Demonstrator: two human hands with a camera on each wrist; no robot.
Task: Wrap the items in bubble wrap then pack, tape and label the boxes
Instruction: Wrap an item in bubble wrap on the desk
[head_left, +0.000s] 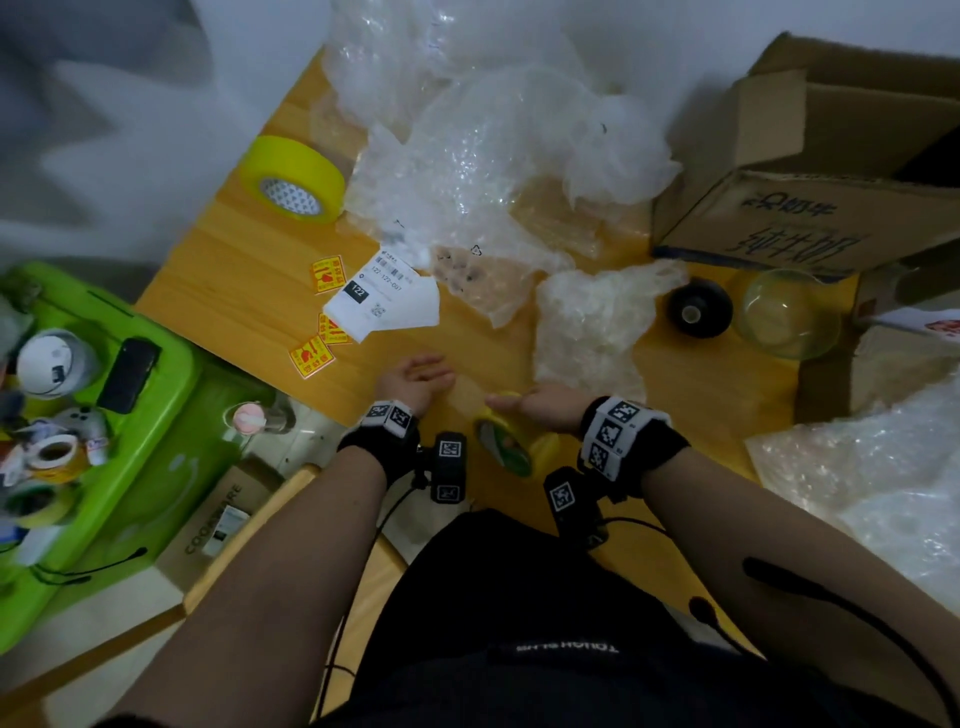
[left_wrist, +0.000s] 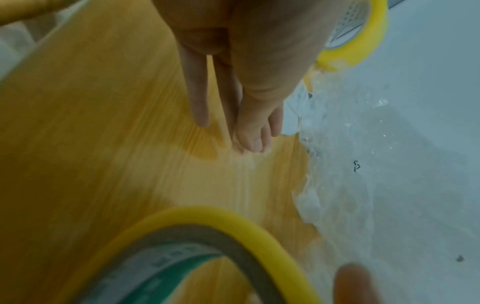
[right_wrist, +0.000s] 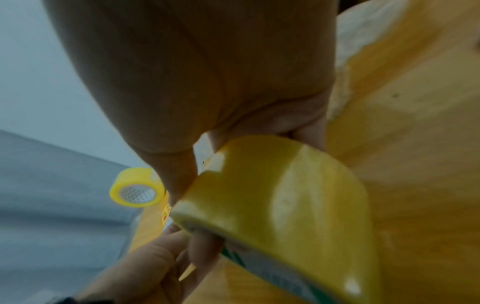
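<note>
A yellow tape roll (head_left: 511, 441) (right_wrist: 285, 195) with a green-printed core stands on edge at the near side of the wooden table (head_left: 249, 291). My right hand (head_left: 540, 405) (right_wrist: 244, 158) grips it, thumb on one side and fingers on the other. Just left of it, my left hand (head_left: 415, 379) (left_wrist: 249, 142) pinches the end of a clear strip pulled from the roll, low over the table. Crumpled bubble wrap (head_left: 493, 156) covers the far middle, and a smaller piece (head_left: 592, 327) lies before my right hand. A black bottle (head_left: 698, 309) and a glass bowl (head_left: 789, 312) stand unwrapped at the right.
A larger yellow tape roll (head_left: 293, 179) sits far left. Shipping labels (head_left: 384, 296) and orange stickers (head_left: 311, 356) lie beside my left hand. An open cardboard box (head_left: 810, 208) stands far right, with more bubble wrap (head_left: 883, 467) nearer. A green bin (head_left: 156, 364) of oddments sits off the table's left edge.
</note>
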